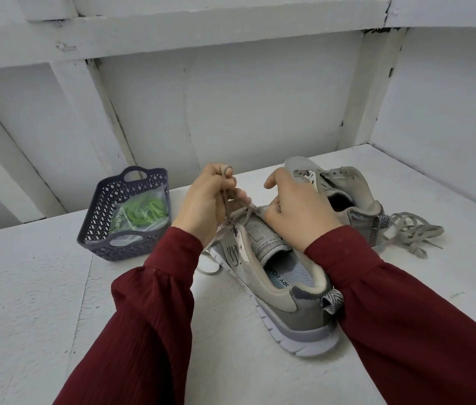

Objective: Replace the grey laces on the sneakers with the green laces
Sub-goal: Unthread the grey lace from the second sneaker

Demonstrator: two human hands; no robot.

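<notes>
1. A dark basket [92, 220] with latticed walls and a cut-out handle at each end stands on the white shelf [40, 302], left of the hands.
2. In the basket lies a clear bag [119, 226]. The green laces [143, 213] are bunched inside it, toward the basket's far end.
3. The near sneaker [283, 290] stands upright on the shelf between the two forearms, with its heel toward the camera. Printed lettering shows on its insole.
4. The left hand [204, 206] is raised beside the sneaker's front. Its fingers are curled tight round the grey lace [226, 210], which loops over the forefinger and runs down taut to the eyelets.
5. One end of that lace trails on the shelf just left of the sole.
6. The right hand [298, 211] grips the near sneaker at the lacing, fingers curled down and thumb sticking out. Whether it also pinches the lace, I cannot tell.
7. The far sneaker [345, 185] lies just behind the near one, partly hidden by the right hand.
8. A loose lace [412, 232], also grey, lies in a heap on the shelf just beside the far sneaker's heel.
9. Dark red sleeves [149, 317] cover both forearms to the wrists.
</notes>
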